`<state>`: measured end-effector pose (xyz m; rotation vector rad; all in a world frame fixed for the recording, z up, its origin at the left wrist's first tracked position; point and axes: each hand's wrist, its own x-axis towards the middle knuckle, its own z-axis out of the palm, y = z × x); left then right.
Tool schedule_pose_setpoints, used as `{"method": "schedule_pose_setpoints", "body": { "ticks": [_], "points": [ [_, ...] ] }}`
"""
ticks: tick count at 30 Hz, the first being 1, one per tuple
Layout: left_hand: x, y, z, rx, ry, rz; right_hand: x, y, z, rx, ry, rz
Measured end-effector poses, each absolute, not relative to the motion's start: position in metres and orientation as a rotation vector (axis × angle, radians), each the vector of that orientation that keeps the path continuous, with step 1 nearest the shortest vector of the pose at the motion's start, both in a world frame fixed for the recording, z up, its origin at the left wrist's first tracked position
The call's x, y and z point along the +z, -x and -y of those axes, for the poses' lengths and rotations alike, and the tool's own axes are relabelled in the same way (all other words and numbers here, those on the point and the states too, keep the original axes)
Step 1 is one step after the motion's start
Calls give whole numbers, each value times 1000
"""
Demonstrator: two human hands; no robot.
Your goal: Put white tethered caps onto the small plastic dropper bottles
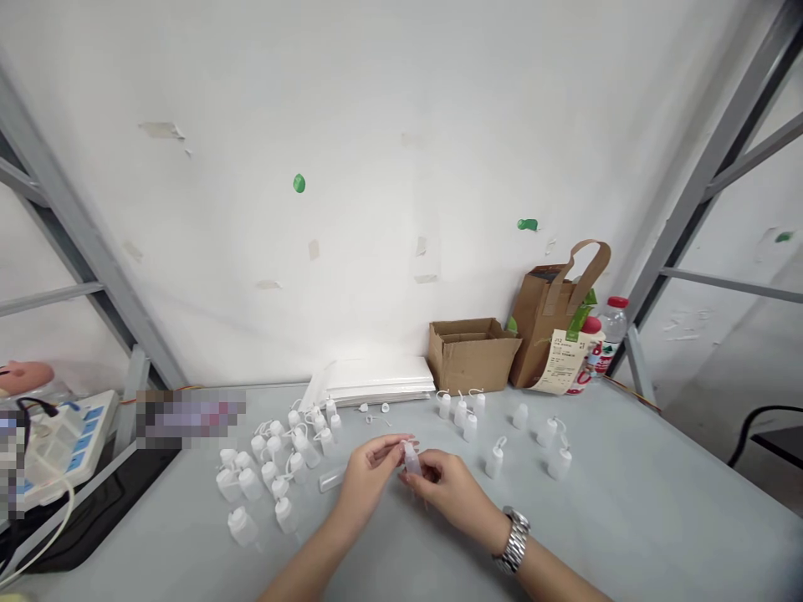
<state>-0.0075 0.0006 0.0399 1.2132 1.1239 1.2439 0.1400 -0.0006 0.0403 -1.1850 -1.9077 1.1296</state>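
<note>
Both hands meet over the middle of the grey table around one small translucent squeeze bottle [411, 459], tilted slightly. My right hand [444, 485], with a metal watch on its wrist, grips the bottle's body between thumb and fingers. At the bottle's top, the thumb and fingers of my left hand [375, 465] pinch the cap area; the exact contact is partly hidden. A clear tube-like container [331, 479] lies beside my left hand. Several similar white bottles [249, 483] stand to the left, and several more [494, 460] stand to the right. Loose small caps [385, 408] lie beyond the hands.
At the wall lie stacked white sheets [376, 378], next to an open cardboard box [473, 359]. A brown paper bag [533, 334] and a red-capped plastic bottle [613, 326] stand back right. A power strip [81, 443] and a black flat object [119, 502] occupy the left side.
</note>
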Motion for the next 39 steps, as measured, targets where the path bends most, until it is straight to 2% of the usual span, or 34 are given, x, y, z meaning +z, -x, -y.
{"method": "schedule_pose_setpoints", "body": {
  "ticks": [17, 31, 39],
  "points": [
    [52, 4, 12, 1205, -1176, -1022, 39, -140, 3, 728, 1258, 2056],
    [54, 4, 15, 1243, -1231, -969, 36, -135, 7, 703, 1286, 1980],
    [57, 7, 13, 1283, -1025, -923, 40, -133, 8, 903, 1219, 1886]
  ]
}}
